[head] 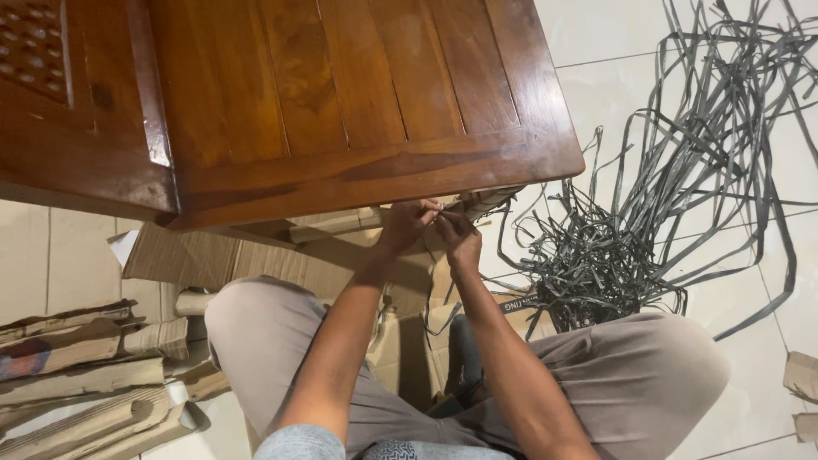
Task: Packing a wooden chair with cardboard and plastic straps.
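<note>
Both hands, the left hand (407,223) and right hand (457,238), pinch shut on a grey strap (443,207) around rolled cardboard (341,226) just under the surface (358,166); keeping it taut should help.

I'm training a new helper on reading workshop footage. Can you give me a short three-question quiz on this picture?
1. True or false: both hands meet just under the edge of the wooden table.
2. What lies heaped on the tiled floor to the person's right?
   A. grey flat strips
   B. red rope
   C. metal chain
3. What brown material lies under the person's legs and hands?

Key
1. True: the left hand and right hand work together at the wrapped table leg.
2. A: the grey strips.
3. Flattened cardboard.
</note>
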